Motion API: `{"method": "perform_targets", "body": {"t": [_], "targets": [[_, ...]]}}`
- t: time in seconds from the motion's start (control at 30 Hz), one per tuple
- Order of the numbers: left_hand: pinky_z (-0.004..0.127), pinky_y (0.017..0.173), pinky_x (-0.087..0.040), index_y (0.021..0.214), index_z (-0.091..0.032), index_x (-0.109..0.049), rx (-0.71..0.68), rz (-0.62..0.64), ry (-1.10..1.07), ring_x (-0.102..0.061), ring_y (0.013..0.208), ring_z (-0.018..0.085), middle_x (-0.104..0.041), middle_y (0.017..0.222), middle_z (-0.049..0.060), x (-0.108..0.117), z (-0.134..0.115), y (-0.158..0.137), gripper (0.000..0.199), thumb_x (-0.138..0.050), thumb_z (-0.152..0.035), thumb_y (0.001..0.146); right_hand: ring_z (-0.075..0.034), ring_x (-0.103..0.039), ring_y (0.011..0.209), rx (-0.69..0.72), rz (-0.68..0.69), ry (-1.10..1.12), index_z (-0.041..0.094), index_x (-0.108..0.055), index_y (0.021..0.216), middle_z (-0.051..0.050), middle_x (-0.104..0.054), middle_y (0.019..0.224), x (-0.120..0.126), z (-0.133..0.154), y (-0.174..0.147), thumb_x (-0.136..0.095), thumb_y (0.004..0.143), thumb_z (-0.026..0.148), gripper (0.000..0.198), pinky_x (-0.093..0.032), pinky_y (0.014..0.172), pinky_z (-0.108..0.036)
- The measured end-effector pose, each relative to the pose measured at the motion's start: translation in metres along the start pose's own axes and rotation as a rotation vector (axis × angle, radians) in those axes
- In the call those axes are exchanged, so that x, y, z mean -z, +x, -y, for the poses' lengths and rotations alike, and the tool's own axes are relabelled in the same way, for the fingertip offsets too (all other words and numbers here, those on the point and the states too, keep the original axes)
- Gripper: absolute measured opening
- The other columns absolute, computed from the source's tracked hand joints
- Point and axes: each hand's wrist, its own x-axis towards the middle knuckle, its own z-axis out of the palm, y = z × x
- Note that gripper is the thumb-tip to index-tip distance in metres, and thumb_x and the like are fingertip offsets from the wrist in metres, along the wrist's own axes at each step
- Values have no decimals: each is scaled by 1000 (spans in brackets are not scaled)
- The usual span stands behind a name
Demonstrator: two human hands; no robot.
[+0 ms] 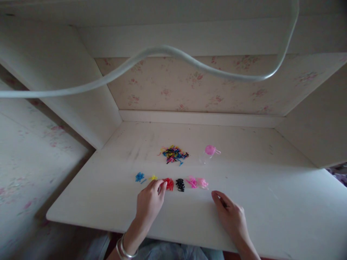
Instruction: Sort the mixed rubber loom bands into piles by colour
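Observation:
My left hand (151,198) is over the left side of a pile of red rubber bands (169,184), its thumb and fingers pinched together; what they hold, if anything, is hidden. My right hand (229,213) rests on the desk, right of the row, its fingers curled closed with a dark spot showing between them that I cannot make out. The row also has blue rubber bands (139,177), yellow ones (153,177) partly behind my left hand, black ones (180,185), hot pink ones (192,182) and pale pink ones (202,183).
Behind the row lies a mixed heap of coloured rubber bands (174,154). A small clear container with a pink lid (210,150) lies to its right. A white cable (168,50) hangs across the upper view. Side panels and a floral back wall (195,85) enclose the white desk (271,206).

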Motion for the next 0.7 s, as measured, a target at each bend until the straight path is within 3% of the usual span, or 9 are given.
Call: {"method": "perform_targets", "body": {"t": [0.27,0.4,0.5,0.6,0.7], "targets": [[22,67,-46,93,-20,-63,29,-35,-295,-64,74,15,-69,86,5,5,12,-10,25,-44,-36,92,-14,-60,57,-86,4,44,21,-72,89,0,-65,62,3,4,1,-44,80,62,50,-43,54,-17],[19,55,-42,89,-18,-64,177,-25,-488,-55,55,12,-63,66,1,20,29,-22,29,-46,-41,89,-17,-65,72,-172,-23,72,20,-72,92,-3,-71,79,3,1,0,-47,77,63,52,-45,57,-17],[18,50,-40,91,-16,-64,310,-59,-596,-51,52,11,-59,61,-1,27,48,-31,33,-48,-46,87,-17,-64,67,-179,-36,11,20,-72,91,-3,-71,76,-1,12,-2,-46,77,62,51,-44,54,-17],[18,50,-39,90,-16,-64,403,-100,-647,-50,54,11,-57,61,-1,24,65,-38,37,-50,-49,85,-12,-58,53,-59,11,-30,20,-71,90,0,-65,61,-9,46,0,-42,82,60,50,-40,49,-17],[18,47,-36,87,-16,-63,437,-113,-658,-45,51,11,-50,56,-3,15,72,-42,38,-49,-51,84,-11,-53,50,202,104,-76,21,-71,88,1,-61,56,-21,98,12,-39,87,55,47,-39,53,-18]]}}
